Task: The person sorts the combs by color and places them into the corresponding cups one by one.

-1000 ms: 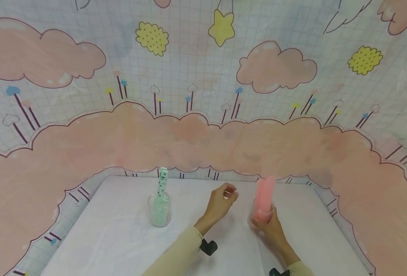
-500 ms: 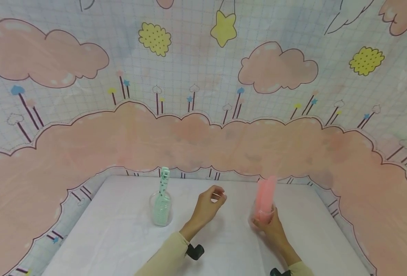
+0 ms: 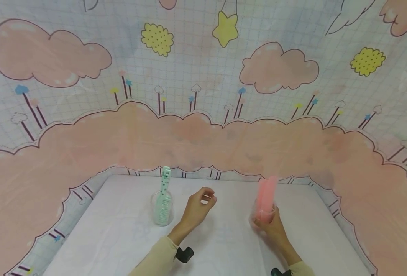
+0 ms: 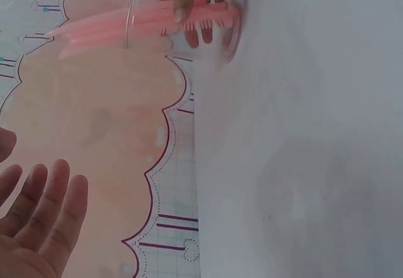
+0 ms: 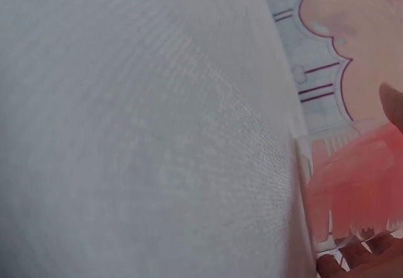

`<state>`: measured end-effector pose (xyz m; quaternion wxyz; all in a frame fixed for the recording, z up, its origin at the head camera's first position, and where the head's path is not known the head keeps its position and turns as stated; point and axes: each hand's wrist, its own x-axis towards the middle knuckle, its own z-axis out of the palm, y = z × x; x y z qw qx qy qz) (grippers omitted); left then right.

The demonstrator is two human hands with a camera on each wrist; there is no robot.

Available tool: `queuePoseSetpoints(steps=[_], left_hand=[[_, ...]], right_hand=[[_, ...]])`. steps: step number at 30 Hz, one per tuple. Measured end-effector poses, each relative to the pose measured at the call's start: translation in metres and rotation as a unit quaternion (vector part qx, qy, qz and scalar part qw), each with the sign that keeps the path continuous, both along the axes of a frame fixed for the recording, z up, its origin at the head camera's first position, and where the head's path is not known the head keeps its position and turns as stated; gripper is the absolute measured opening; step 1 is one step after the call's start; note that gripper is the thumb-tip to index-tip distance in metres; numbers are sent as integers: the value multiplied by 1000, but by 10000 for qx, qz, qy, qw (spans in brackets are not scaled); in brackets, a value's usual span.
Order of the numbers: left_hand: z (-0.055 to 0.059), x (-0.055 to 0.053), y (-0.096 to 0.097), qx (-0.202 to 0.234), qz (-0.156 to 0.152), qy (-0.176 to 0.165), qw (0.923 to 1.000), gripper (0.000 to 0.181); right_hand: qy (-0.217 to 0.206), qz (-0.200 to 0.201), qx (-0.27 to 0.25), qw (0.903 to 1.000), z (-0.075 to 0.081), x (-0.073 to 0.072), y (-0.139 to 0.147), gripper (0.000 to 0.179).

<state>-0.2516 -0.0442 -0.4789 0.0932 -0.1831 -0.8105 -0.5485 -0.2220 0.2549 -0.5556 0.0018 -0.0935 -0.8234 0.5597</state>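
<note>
On the right of the white table, my right hand grips a clear cup low on its side. Pink combs stand in that cup, leaning slightly right, their upper ends above its rim. The left wrist view shows the teeth of the pink combs through the clear wall. My left hand is held over the middle of the table, fingers loosely bent and holding nothing. To its left, a mint-green comb with a dark-patterned handle stands in another clear cup, apart from the hand.
A white cloth covers the table. Behind it hangs a backdrop printed with peach clouds and stars. Each wrist carries a black camera, such as the left wrist camera.
My left hand has moved left across the table, away from the pink combs and nearer the green comb. My right hand keeps its grip on the cup, which stays in place.
</note>
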Motion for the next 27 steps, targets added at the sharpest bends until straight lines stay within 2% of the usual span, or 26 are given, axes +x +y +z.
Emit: queuePoseSetpoints(steps=[3,9,16,20,22,25,27], left_hand=[[-1,2,-6,-49,48,28,10000,16],[-3,10,-23,-200,114,74,9997,19],[-5,20,-42,-516,336,287,9977,20],[-3,25,-49,-714,498,649,9941,24],[-2,28,-51,-878,607,901,9902,26],[1,31,-55,-1158,801,1284,9817,28],[3,33,-57,-1382,900,1516,9746,30]], right_hand=[[88,2,31,10000,0,4,3,114],[637,-83,260,9976,9,12,5,100],[437,-322,258,9982,39,26,3,102],[708,-337,307,9965,51,33,-1,97],[930,-352,527,9936,53,35,-4,94],[1410,-386,1016,9840,54,39,-9,89],[1841,-418,1355,9726,55,42,-13,85]])
